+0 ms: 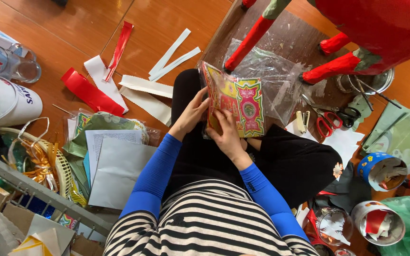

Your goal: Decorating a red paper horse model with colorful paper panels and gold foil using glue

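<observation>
Seated on wooden floor [48,52], legs crossed, work kept over the lap.

Far left edge: white bucket [1,102] on its side, contents not visible; glass mug [5,64] beside it, looks empty. Below — woven basket [48,161] with gold ribbon inside. Paper sheets [115,166] stacked just left of the knee, within reach. Red and white paper strips [134,87] scattered beyond.

Centre: left hand [191,116] steadies the left edge of a clear plastic packet of patterned red-and-yellow paper [236,102], fingers curled on it. Right hand [228,137] grips the lower edge — thumb on front. Packet tilted upright over the lap.

Right: red-handled scissors [330,121] lying flat near the knee. Two tins [380,173] at lower right hold paper scraps.
</observation>
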